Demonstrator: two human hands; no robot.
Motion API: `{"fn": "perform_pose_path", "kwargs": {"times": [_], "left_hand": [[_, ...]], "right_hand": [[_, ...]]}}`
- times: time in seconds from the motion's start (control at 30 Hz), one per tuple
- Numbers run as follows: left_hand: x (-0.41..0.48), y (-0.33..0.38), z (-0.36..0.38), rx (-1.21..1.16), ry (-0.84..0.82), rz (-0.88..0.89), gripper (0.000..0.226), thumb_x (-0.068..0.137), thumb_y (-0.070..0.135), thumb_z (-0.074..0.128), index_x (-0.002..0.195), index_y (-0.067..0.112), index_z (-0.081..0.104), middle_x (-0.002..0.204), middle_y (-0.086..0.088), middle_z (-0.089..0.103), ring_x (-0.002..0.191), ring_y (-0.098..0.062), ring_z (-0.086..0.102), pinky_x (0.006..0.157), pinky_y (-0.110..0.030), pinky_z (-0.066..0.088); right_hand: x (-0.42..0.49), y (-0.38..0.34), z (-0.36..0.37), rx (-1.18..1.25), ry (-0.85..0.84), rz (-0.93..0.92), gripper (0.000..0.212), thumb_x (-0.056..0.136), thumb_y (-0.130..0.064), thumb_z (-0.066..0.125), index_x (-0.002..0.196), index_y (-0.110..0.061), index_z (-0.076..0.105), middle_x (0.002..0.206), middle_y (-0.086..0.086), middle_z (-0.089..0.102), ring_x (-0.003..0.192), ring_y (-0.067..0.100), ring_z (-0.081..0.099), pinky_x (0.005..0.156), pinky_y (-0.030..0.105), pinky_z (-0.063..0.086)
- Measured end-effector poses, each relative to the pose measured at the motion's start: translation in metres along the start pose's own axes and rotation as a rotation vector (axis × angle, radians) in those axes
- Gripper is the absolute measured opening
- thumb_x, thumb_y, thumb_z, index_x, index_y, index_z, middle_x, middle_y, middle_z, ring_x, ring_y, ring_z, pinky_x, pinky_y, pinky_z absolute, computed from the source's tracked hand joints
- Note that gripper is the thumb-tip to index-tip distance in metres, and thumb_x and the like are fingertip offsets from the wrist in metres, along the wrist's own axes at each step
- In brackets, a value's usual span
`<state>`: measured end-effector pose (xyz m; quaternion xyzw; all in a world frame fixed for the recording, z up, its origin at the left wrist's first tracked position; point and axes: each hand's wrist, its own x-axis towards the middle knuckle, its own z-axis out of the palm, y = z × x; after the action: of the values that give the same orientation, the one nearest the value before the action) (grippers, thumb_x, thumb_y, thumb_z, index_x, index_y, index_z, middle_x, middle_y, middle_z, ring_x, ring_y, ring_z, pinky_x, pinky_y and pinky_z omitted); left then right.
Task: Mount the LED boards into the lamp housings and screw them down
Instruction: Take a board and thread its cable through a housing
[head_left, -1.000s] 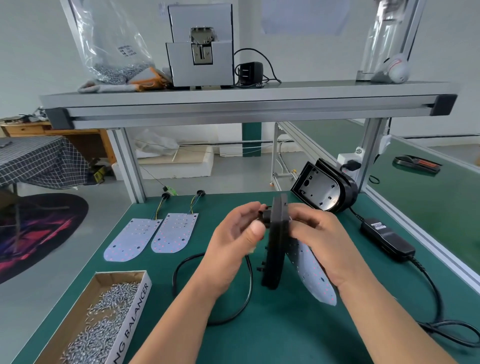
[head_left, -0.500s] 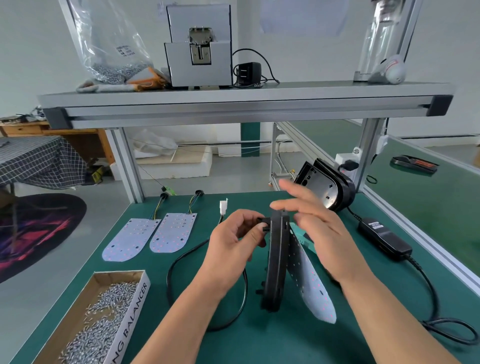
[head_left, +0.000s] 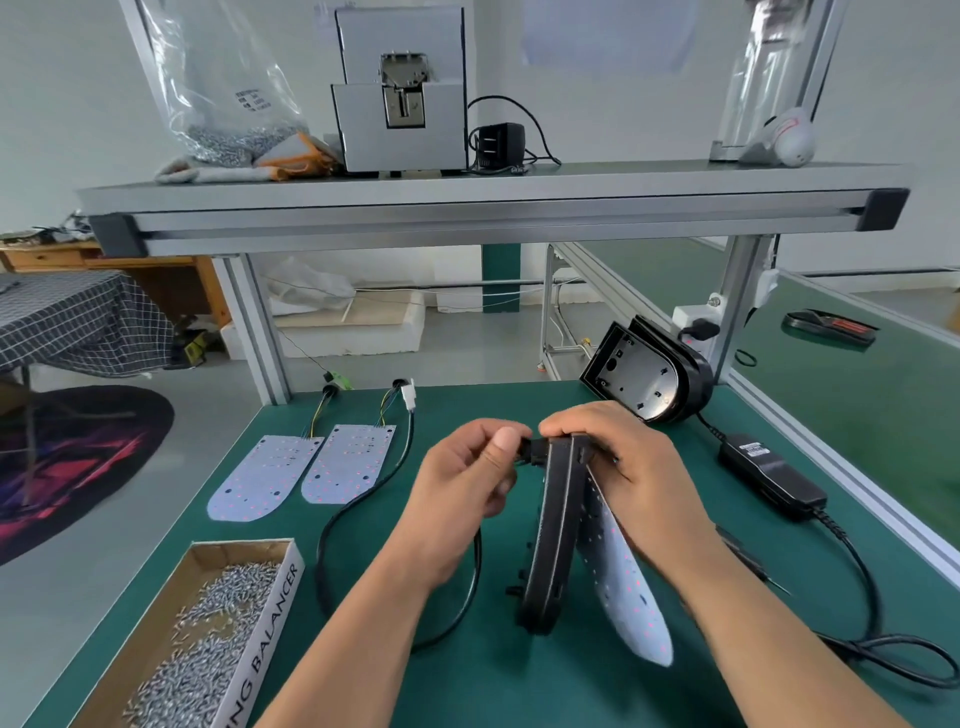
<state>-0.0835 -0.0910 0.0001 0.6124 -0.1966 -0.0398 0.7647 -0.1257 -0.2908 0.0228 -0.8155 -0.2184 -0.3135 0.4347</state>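
A black lamp housing stands on edge on the green mat, seen edge-on. A white LED board leans out of its right side. My left hand pinches the black cable fitting at the housing's top. My right hand grips the housing's top edge from the right. The black cable loops left from the fitting to a white plug. Two more LED boards lie flat at the left. Other empty housings lean at the back right.
An open cardboard box of screws sits at the front left. A black power adapter and its cord lie on the right. An aluminium shelf with a screw feeder spans overhead.
My right hand, lifted open above the housing half a second ago, has come back down onto its top edge. The white plug end of the cable has slid farther away to the left.
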Motion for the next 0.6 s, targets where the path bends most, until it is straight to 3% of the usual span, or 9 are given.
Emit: {"fn": "perform_pose_path", "kwargs": {"times": [0.13, 0.27, 0.43, 0.53, 0.6], "left_hand": [[-0.001, 0.001, 0.0, 0.064, -0.035, 0.011, 0.015, 0.09, 0.029, 0.075, 0.1, 0.018, 0.078, 0.075, 0.005, 0.063, 0.055, -0.004, 0.04, 0.05, -0.014, 0.032], [0.001, 0.007, -0.011, 0.084, -0.003, 0.067, 0.016, 0.094, 0.025, 0.078, 0.1, 0.011, 0.075, 0.076, 0.009, 0.068, 0.053, 0.001, 0.043, 0.051, -0.01, 0.034], [0.001, 0.004, -0.009, 0.157, 0.069, 0.092, 0.006, 0.103, 0.017, 0.07, 0.104, 0.014, 0.075, 0.079, 0.013, 0.071, 0.057, 0.003, 0.052, 0.056, -0.007, 0.039], [0.0, 0.0, -0.002, 0.197, 0.097, 0.058, 0.011, 0.104, 0.027, 0.067, 0.098, 0.026, 0.077, 0.079, 0.01, 0.069, 0.064, -0.005, 0.055, 0.06, -0.014, 0.044], [-0.002, -0.003, 0.003, 0.193, 0.107, 0.016, 0.019, 0.108, 0.034, 0.058, 0.102, 0.024, 0.072, 0.089, 0.003, 0.074, 0.078, -0.013, 0.069, 0.064, -0.023, 0.052]], "right_hand": [[-0.004, -0.001, 0.002, 0.005, 0.035, 0.03, 0.031, 0.089, -0.001, 0.058, 0.111, -0.012, 0.078, 0.11, -0.004, 0.076, 0.108, 0.018, 0.071, 0.095, 0.043, 0.055], [-0.003, -0.004, 0.001, -0.035, 0.036, -0.012, 0.032, 0.087, 0.002, 0.059, 0.108, -0.012, 0.079, 0.108, -0.009, 0.075, 0.107, 0.017, 0.07, 0.092, 0.039, 0.055], [-0.002, -0.003, 0.001, -0.108, 0.002, -0.058, 0.038, 0.088, 0.011, 0.063, 0.114, -0.011, 0.079, 0.114, -0.008, 0.074, 0.112, 0.016, 0.069, 0.097, 0.036, 0.054], [-0.005, -0.005, 0.003, -0.094, -0.01, 0.064, 0.053, 0.088, 0.019, 0.067, 0.128, -0.015, 0.075, 0.128, -0.009, 0.071, 0.123, 0.007, 0.065, 0.108, 0.032, 0.051], [-0.007, -0.01, 0.002, -0.09, -0.003, 0.137, 0.053, 0.093, 0.006, 0.069, 0.138, -0.021, 0.067, 0.139, -0.016, 0.062, 0.132, 0.005, 0.058, 0.112, 0.028, 0.048]]}}
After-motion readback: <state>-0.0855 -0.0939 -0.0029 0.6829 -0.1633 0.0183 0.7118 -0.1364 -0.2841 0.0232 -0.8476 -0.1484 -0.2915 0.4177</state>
